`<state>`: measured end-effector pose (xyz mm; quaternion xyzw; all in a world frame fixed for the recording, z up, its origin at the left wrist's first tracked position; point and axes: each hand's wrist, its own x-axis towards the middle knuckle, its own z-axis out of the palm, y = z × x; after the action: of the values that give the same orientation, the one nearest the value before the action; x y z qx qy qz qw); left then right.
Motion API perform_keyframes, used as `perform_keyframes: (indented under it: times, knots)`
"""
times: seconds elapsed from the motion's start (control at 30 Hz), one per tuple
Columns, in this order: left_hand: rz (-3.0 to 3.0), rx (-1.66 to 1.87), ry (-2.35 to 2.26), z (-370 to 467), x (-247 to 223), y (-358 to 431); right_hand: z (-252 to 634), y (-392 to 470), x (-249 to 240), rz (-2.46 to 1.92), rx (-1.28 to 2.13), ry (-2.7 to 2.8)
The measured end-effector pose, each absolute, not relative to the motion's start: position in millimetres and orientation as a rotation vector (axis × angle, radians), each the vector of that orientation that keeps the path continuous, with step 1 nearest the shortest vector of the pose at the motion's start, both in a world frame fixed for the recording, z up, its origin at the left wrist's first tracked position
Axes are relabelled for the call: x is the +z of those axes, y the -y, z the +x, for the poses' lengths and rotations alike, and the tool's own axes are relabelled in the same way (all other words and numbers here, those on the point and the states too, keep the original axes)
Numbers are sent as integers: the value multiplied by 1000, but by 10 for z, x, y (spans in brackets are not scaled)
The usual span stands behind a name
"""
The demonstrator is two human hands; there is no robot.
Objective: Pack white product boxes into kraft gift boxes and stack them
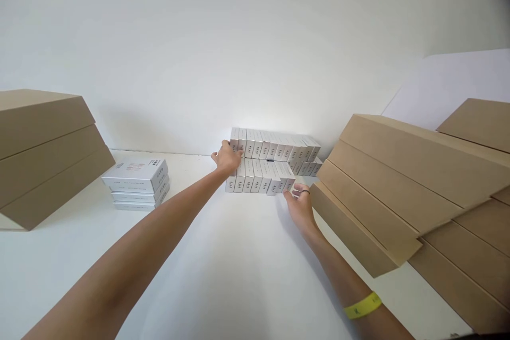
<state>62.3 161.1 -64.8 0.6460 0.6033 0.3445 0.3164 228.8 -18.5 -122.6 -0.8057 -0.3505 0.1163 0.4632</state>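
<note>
The fingers of the left hand (228,158) are reaching around the left end of the back row (274,144) of small white boxes, the thumb lying across the front of the end boxes and the other fingers bending apart at their left side. The fingers of the right hand (300,204) are spreading, slightly curled, with the thumb touching the right end of the front row (251,176) and a dark ring (305,191) circling one finger.

Both rows are standing on edge, side by side, their printed ends facing the person. In the front row, one box (273,187) is jutting forward of its neighbours. The back row is rising above the front one, and more white boxes (306,169) are showing beneath its right part.

A yellow wristband (362,305) is circling the right wrist. Left of the rows, well apart, a short stack (133,183) of white boxes is lying flat on the white bench (191,244). Brown cartons (43,151) are standing at the far left, and larger piled cartons (398,170) are filling the right side. A pale wall (239,42) is rising behind.
</note>
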Motion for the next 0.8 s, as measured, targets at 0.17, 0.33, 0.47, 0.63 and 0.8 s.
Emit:
perform_keyframes:
  times: [0.17, 0.33, 0.47, 0.63, 0.8]
  knots:
    - [1721, 1091, -1617, 675, -596, -1588, 2250, 262, -1160, -1990, 166, 1011]
    - [1787, 1155, -1526, 586, -478, -1279, 2324, 19, -939, -2011, 46, 1254]
    - [1919, 1075, -1354, 120, -576, -625, 2258, -33, -891, -2055, -25, 1360]
    - [2200, 931, -1137, -776, -1001, 412, 2031, 87, -984, -2010, 51, 1596]
    - [2428, 992, -1139, -1402, -1316, 917, 1958, 153, -980, -2021, 137, 1629]
